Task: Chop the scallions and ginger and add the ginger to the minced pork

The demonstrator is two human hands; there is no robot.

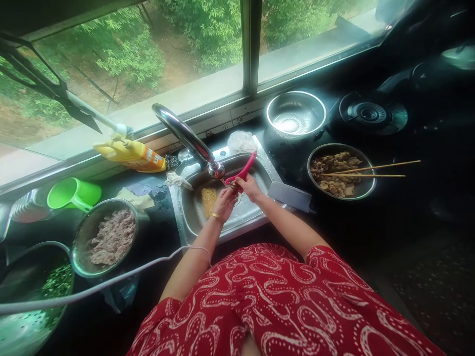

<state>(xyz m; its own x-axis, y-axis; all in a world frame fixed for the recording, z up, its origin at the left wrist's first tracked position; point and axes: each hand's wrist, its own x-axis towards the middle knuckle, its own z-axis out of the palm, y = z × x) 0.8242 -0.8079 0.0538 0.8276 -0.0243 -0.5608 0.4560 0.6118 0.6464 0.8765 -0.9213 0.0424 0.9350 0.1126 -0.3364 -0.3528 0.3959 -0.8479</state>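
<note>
Both hands are over the steel sink [260,165], just under the chrome tap [185,136]. My right hand [251,188] grips a tool with a pink-red handle [245,170] that sticks up and to the right. My left hand [224,201], with a gold bangle at the wrist, pinches a small item against the tool's lower end; what that item is cannot be made out. A yellow sponge-like pad [208,199] lies in the sink basin to the left of my hands.
On the dark counter: a cleaver [290,196], a bowl of cooked food [341,173] with chopsticks [371,170] across it, a steel colander [296,114]. Left: a bowl of minced meat [109,237], a colander of greens [33,291], a green cup [74,194], a yellow bottle [131,154]. A white cable [111,282] crosses in front.
</note>
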